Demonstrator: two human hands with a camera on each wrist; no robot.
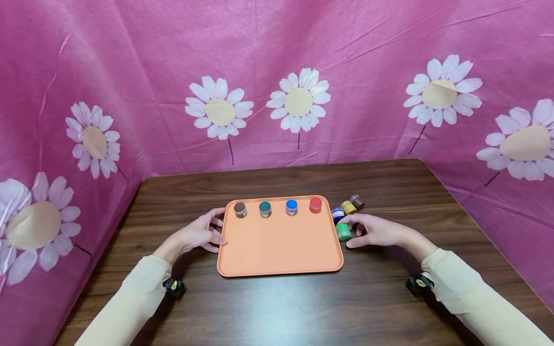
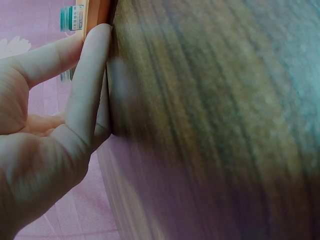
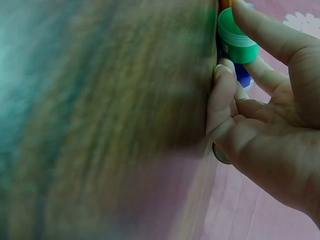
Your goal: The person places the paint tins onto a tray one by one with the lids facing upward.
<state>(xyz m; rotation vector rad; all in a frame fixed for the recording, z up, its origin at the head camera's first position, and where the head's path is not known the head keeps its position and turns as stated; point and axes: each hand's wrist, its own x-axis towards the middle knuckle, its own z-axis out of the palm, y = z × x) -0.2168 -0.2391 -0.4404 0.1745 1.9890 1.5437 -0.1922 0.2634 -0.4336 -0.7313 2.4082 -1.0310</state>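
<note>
On the wooden tabletop [image 1: 277, 307] I see my right grip [image 1: 375, 230] pinching the green jar [image 1: 344, 232]; my left grip [image 1: 200, 235], released, touches the orange tray [image 1: 281, 245].

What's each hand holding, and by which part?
Right hand pinches the small green-lidded paint jar by its sides. Left hand holds nothing; its fingertips touch the orange plastic tray's left edge.

cream sleeves [image 1: 143, 283], black wrist cameras [image 1: 174, 287]

Matt orange plastic tray [image 1: 277, 262]; dark wood-grain table [image 1: 303, 307] (smooth); creased cloth backdrop [image 1: 151, 57].
</note>
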